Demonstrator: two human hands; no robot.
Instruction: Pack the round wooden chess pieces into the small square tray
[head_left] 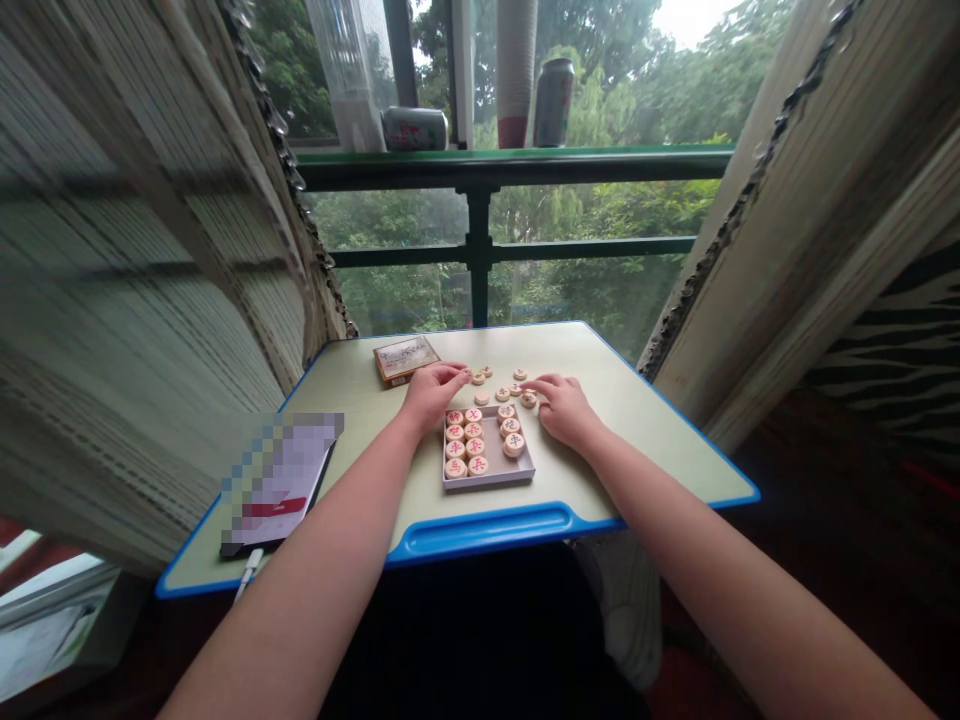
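Note:
Several round wooden xiangqi pieces (502, 394) lie loose toward the far side of the table. My left hand (433, 394) is beyond the box's left corner, its thumb and fingertips pinched on a xiangqi piece (469, 375) at the edge of the loose group. On the other side my right hand (566, 408) reaches in with fingers apart, fingertips at a loose piece (529, 399). Between my forearms sits a shallow open box (491, 484). Two columns of red-marked pieces (475, 448) fill its left side, and dark-marked pieces (513, 445) stand along its right.
A picture-covered box lid (405, 358) lies at the back left. A partly blurred tablet (281, 500) with a white cable (249, 572) rests at the left edge. The folding table (637, 460) has a blue rim. Cans (553, 105) and cups stand on the window ledge.

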